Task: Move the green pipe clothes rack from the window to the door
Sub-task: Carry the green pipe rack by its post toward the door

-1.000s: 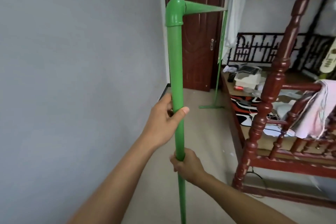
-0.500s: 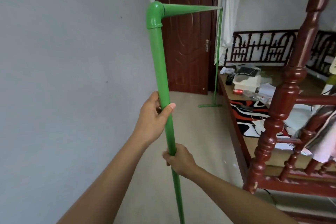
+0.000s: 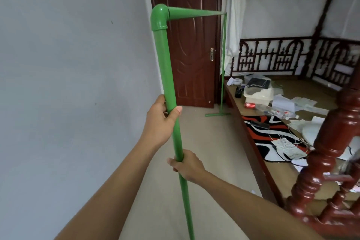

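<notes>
The green pipe clothes rack [image 3: 164, 64] stands in front of me, its near upright leaning slightly. An elbow joint at the top leads into a horizontal bar that runs to the far upright, whose foot rests on the floor near the door [image 3: 187, 45]. My left hand [image 3: 160, 122] is wrapped around the near upright at mid height. Just below it, my right hand [image 3: 186, 165] grips the same pipe. The pipe's bottom end runs out of the frame.
A plain grey wall [image 3: 68, 84] runs along my left. On the right stands a dark red wooden bed [image 3: 321, 171] with turned posts, covered with papers, boxes and a patterned mat. A beige floor strip [image 3: 204, 152] leads between wall and bed to the door.
The door and the bed's far end look closer and the near bedpost has slid to the right and lower. Both hands keep the same hold on the pipe.
</notes>
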